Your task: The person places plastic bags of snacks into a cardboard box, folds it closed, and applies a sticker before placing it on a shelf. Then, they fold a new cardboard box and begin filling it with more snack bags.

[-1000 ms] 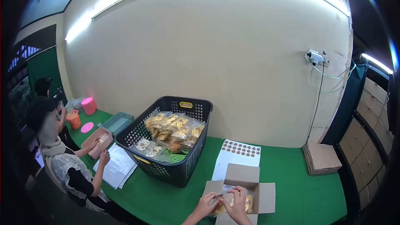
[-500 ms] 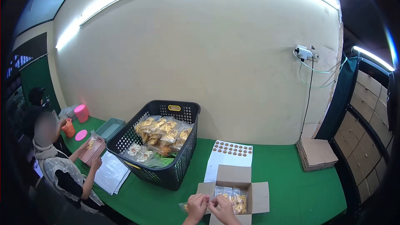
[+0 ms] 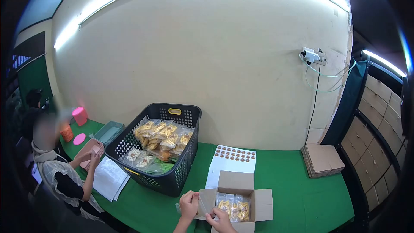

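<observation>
My left hand (image 3: 189,205) is closed on the top edge of a clear plastic bag (image 3: 202,207), just left of the open cardboard box (image 3: 264,215). Lower and to the right, my right hand (image 3: 221,221) pinches the same bag, so the film is stretched between both hands. What the bag holds is mostly hidden by my fingers. Inside the box lie packets of yellow snacks (image 3: 239,209) in clear wrapping with small round labels. The box flaps stand folded outward.
Behind the box lies a white sheet of round stickers (image 3: 235,153). A black basket (image 3: 183,177) of snack packets stands left of it. Flat cardboard boxes (image 3: 323,159) are stacked at right. At left, a person (image 3: 69,181) handles something over a pink basket (image 3: 95,147).
My hands have moved apart: the left is up and leftward, the right slightly lower, with the clear plastic stretched between them. The view has shifted slightly.
</observation>
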`<move>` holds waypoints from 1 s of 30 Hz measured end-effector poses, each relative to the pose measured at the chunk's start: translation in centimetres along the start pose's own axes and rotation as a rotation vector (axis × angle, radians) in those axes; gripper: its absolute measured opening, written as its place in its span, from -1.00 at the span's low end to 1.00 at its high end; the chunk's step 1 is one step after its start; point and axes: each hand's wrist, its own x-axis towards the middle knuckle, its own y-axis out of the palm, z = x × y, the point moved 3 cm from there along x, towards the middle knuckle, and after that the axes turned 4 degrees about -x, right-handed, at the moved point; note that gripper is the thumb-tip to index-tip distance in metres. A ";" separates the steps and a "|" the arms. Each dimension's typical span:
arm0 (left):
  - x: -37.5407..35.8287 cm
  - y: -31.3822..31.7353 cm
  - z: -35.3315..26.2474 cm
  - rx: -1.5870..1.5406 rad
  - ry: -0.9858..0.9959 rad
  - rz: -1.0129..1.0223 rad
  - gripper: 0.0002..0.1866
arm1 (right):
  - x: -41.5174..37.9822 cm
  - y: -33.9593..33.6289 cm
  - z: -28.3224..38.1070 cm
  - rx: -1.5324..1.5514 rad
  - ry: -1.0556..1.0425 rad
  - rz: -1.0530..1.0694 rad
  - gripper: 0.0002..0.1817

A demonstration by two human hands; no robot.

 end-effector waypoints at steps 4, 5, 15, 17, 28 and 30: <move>0.8 0.9 -0.5 -0.008 0.008 0.044 -0.64 | -0.2 -0.5 -1.0 0.089 0.055 0.014 -0.77; 0.7 1.0 -0.5 -0.019 -0.007 0.058 -0.64 | -0.5 -0.6 -1.3 0.113 0.062 0.014 -0.77; -5.0 2.9 -1.6 0.192 0.178 0.311 -0.16 | -0.6 -4.5 -5.8 0.996 0.449 -0.237 -0.91; -6.3 3.3 -0.9 0.137 0.144 0.346 -0.12 | -0.2 -4.8 -4.9 1.021 0.423 -0.191 -0.89; -6.6 2.6 1.5 -0.469 -0.433 0.349 -0.59 | -0.8 -2.5 -6.5 0.508 0.310 -0.201 -0.73; -7.1 3.5 1.1 -0.645 -0.513 0.279 -0.54 | -2.4 -1.8 -7.6 0.634 0.502 0.099 -0.71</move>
